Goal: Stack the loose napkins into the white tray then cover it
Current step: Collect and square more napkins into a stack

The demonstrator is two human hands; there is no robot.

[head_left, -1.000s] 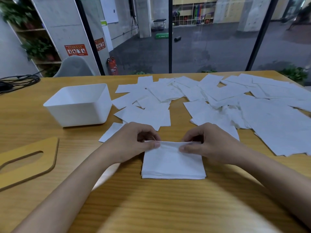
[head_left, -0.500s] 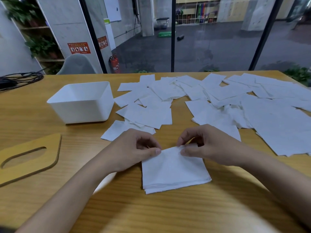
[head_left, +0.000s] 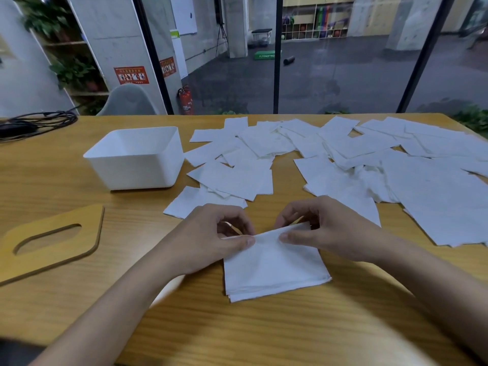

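Both hands work at the far edge of a small pile of napkins (head_left: 274, 265) on the wooden table (head_left: 264, 326): the left hand (head_left: 211, 239) pinches its left corner between thumb and fingers, the right hand (head_left: 324, 231) pinches the top sheet just beside it. The white tray (head_left: 137, 159) looks empty so far, loose napkins (head_left: 343, 159) spread beyond, the wooden lid (head_left: 52, 239) lying nearer. This looks like squaring the pile; next it needs carrying left into the tray

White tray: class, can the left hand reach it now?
Probably yes: only flat napkins and bare table lie between the left hand and the tray, though that hand is pinching the napkin stack.
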